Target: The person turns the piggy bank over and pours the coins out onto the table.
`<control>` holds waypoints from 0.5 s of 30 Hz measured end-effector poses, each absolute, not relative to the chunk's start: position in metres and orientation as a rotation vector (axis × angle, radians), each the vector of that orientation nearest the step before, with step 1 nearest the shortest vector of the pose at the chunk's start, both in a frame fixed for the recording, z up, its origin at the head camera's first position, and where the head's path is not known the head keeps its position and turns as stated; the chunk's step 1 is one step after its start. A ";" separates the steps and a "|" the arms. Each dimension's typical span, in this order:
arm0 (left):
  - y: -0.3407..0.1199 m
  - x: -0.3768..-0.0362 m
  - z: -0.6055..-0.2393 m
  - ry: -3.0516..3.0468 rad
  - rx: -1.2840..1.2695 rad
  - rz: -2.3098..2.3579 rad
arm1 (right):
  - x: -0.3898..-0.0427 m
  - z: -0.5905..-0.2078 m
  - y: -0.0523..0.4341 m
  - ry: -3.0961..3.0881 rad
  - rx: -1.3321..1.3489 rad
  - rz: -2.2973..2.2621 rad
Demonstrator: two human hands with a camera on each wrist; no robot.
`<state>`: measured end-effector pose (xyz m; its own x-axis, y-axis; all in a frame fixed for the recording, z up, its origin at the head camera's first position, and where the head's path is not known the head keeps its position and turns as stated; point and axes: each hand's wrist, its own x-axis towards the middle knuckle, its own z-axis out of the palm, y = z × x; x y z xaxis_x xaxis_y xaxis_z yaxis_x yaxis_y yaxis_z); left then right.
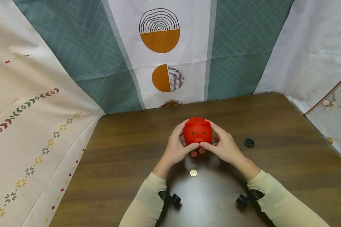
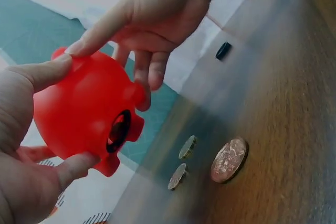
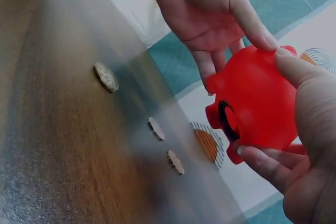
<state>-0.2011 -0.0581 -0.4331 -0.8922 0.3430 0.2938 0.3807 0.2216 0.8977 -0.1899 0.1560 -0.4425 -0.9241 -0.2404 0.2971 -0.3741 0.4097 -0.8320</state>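
Observation:
Between my two hands is a red piggy bank (image 1: 197,130), held over the table with its snout toward me and a slot on top. My left hand (image 1: 175,145) grips its left side and my right hand (image 1: 224,145) its right side, thumbs meeting near the snout. Both wrist views show the round belly hole (image 2: 118,130) uncovered, with a dark rim. Two copper-coloured coins (image 1: 194,154) lie on the table just below the bank. Closer to me rests a gold-toned coin (image 1: 193,172).
A round black plug (image 1: 249,142) lies on the wooden table (image 1: 125,164), right of my right hand. Patterned cloth (image 1: 173,56) hangs behind the table's far edge, with more cloth on both sides. Each forearm wears a small black device (image 1: 242,200).

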 end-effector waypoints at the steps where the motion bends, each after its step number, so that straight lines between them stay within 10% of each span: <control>1: -0.058 -0.201 -0.433 -2.431 -0.720 -1.798 | -0.190 -0.443 0.156 -2.519 0.553 1.550; 15: -0.052 -0.176 -0.388 -2.307 -0.847 -1.664 | -0.189 -0.437 0.156 -2.338 0.683 1.465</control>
<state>-0.1763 -0.0524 -0.3883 -0.8232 0.3437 0.4519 0.5373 0.2142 0.8157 -0.1887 0.1558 -0.4371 -0.8427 -0.2349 0.4844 -0.5383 0.3675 -0.7584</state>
